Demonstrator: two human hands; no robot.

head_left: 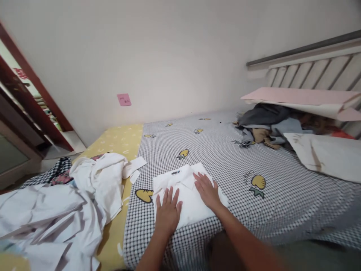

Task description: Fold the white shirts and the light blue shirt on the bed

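Observation:
A folded white collared shirt (189,203) lies on the checked bedsheet (225,158), collar toward the far side, with a dark neck label reading roughly "MOKA". My left hand (168,210) presses flat on its lower left part, fingers spread. On the shirt's right side, near the collar, my right hand (207,191) rests palm down with its fingers apart. Neither hand grips the cloth. A crumpled heap of white garments (96,180) lies to the left of my left hand, not touching it.
A yellow mattress section (118,139) runs along the bed's left side. Grey and tan clothes (265,126) lie heaped at the far right under a pink board (296,98), near a white pillow (324,156) and a slatted headboard (310,71). A wooden door frame (31,94) stands at the left.

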